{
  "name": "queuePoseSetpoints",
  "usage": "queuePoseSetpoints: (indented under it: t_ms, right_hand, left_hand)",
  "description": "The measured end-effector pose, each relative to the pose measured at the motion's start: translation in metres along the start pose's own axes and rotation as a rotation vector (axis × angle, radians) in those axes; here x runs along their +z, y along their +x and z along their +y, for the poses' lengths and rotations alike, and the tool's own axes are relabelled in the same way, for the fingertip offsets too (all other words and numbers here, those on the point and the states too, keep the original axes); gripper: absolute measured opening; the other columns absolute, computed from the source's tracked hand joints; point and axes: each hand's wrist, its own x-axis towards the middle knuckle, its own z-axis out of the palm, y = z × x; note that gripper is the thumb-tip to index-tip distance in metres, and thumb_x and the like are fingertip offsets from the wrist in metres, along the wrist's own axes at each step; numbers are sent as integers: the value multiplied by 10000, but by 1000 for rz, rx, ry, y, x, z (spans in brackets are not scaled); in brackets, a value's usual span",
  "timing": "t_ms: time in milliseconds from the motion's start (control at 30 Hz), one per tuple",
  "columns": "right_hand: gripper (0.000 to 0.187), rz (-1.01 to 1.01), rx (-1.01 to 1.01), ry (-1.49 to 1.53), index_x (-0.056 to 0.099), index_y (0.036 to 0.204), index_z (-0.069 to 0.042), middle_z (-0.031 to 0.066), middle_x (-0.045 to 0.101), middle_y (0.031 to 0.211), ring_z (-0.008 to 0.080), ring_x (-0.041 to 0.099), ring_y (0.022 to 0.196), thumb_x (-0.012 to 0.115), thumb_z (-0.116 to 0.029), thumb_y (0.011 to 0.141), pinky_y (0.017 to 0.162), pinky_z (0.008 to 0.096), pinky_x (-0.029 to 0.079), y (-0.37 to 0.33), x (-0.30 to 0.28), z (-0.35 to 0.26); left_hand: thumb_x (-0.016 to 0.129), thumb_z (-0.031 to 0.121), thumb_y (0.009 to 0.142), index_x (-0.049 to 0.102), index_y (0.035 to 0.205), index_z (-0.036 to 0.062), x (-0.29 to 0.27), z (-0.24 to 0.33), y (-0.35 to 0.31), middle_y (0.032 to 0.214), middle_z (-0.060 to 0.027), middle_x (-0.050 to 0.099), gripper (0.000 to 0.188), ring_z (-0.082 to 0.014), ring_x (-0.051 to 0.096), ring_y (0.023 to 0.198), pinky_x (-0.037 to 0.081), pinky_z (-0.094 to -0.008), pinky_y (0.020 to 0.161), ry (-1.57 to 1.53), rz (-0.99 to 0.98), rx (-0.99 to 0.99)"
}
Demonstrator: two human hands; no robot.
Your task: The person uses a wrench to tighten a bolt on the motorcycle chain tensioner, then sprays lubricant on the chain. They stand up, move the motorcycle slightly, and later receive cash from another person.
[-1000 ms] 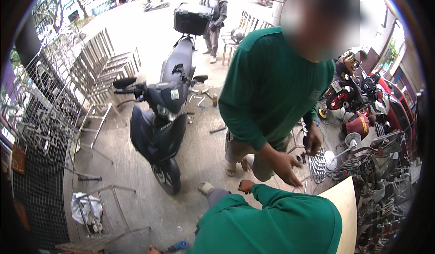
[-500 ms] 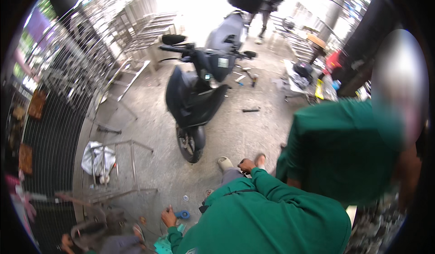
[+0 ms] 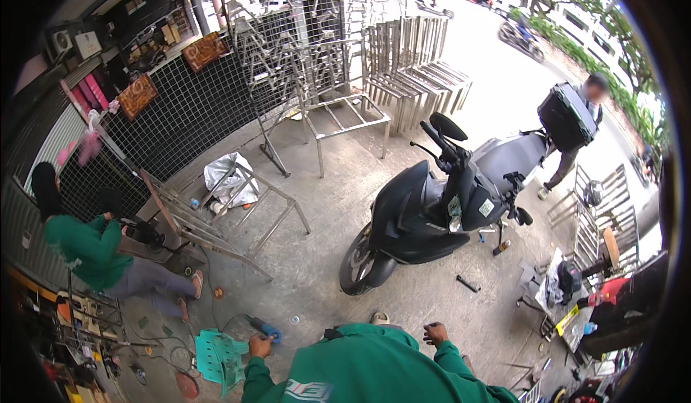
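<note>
My left hand (image 3: 260, 345) hangs low beside my green shirt, its fingers partly curled. Just past it in the picture is a blue corded power tool (image 3: 263, 327), and whether the fingers touch it I cannot tell. A turquoise plastic stool (image 3: 216, 360) is immediately left of that hand. To the right of my body, my right hand (image 3: 435, 333) is held out with loosely bent fingers apart and nothing visible in them. Ahead on the concrete stands a dark grey scooter (image 3: 425, 212), its front wheel toward me. A short black rod-like piece (image 3: 468, 283) lies between the scooter and my right hand.
At left a co-worker in green (image 3: 86, 252) bends by a metal frame (image 3: 201, 223). Bare metal chair frames (image 3: 414, 72) stand at the back. Beyond the scooter's top box (image 3: 568, 119) is a person (image 3: 594, 93). Cluttered items surround a low table (image 3: 568, 331) at right.
My view has swung left and up, bringing in the left co-worker and street. My right hand has moved from in front of my body out to its right. The nearby person at right has left view.
</note>
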Motion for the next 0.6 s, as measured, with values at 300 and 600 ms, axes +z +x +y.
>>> queuePoseSetpoints:
  t_ms: [300, 600]
  right_hand:
    - [239, -84, -24, -1, 628, 1145, -42, 187, 678, 960, 339, 686, 715, 626, -184, 952, 586, 465, 537, 65, -45, 89]
    - [253, -4, -79, 21, 631, 1126, -31, 150, 691, 883, 285, 697, 721, 656, -157, 909, 564, 446, 559, 43, -43, 43]
  left_hand:
    - [637, 416, 931, 750, 1037, 5, 28, 183, 50, 988, -208, 742, 439, -388, 703, 957, 533, -464, 885, 158, -111, 264]
    - [727, 338, 893, 782, 1004, 70, 56, 336, 24, 899, -108, 769, 296, -294, 728, 876, 555, -436, 830, 141, -334, 533]
